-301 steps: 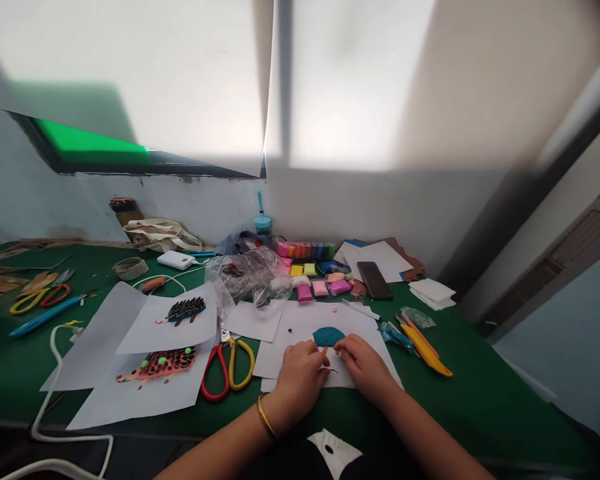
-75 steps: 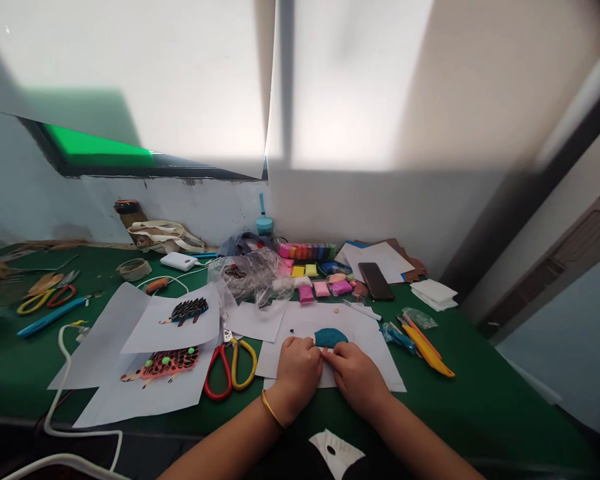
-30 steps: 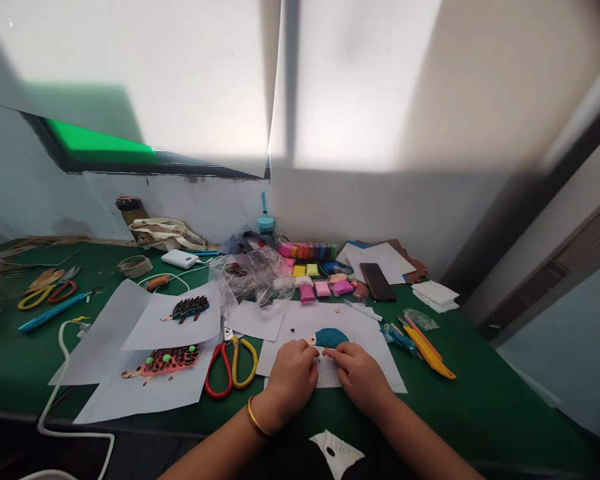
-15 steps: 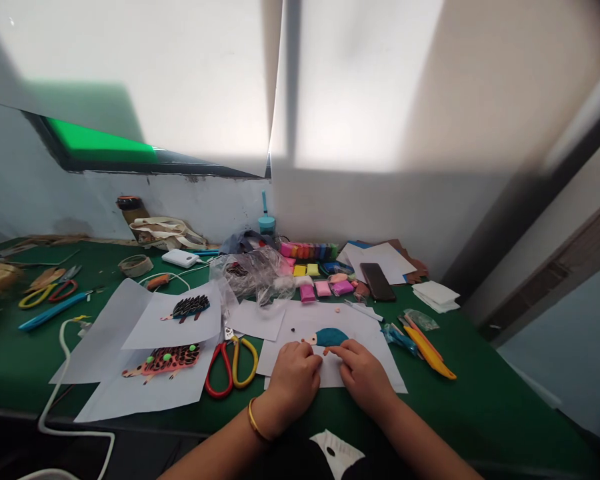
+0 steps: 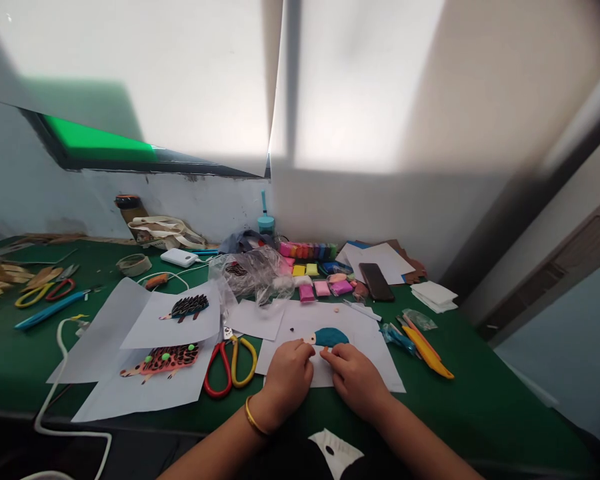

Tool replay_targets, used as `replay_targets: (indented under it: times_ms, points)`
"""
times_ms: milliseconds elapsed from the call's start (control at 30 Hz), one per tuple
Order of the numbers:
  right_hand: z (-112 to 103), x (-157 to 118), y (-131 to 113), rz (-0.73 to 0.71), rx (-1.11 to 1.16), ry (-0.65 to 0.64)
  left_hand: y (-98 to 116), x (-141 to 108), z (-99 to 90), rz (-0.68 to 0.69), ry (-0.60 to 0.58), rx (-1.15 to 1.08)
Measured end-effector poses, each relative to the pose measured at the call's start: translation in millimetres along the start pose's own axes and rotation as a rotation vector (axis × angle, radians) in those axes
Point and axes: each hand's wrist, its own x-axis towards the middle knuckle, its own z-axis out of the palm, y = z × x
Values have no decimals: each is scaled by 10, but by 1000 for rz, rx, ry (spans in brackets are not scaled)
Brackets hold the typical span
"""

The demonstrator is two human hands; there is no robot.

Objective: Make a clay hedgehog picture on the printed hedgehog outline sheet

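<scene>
A hedgehog figure of blue clay [image 5: 332,336] with a pale face lies flat on a white sheet of paper [image 5: 380,363] in front of me. My left hand [image 5: 290,372] rests on the paper just below its face, with the fingers curled together; whatever they may hold is hidden. To the right, my right hand [image 5: 359,379] has its fingers bent and the index finger reaching toward the left hand. At that fingertip shows a small orange-brown bit of clay [image 5: 325,349]. A tiny dark bit [image 5: 292,329] and a small pinkish ball [image 5: 337,310] lie on the sheet.
Red-and-yellow-handled scissors [image 5: 231,363] lie left of the sheet. Farther left are papers bearing a black-spined hedgehog [image 5: 190,306] and a pink hedgehog [image 5: 167,360]. Clay packets [image 5: 307,293] and a phone [image 5: 377,281] lie behind; a yellow tool [image 5: 430,350] is at right.
My hands have drawn slightly apart, the left one shifting a little to the left. The orange-brown bit stays at my right fingertip. The view has moved slightly.
</scene>
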Motion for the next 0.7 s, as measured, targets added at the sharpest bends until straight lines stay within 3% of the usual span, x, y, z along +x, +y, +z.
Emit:
replay_targets:
  times_ms: [233, 467, 700]
  points:
    - [-15, 174, -49, -36, -96, 4, -55, -22, -29, -112, -24, 142]
    - [82, 554, -113, 12, -179, -28, -48, -11, -32, -117, -31, 162]
    - [216, 590, -154, 38, -263, -45, -45, -11, -15, -80, -25, 176]
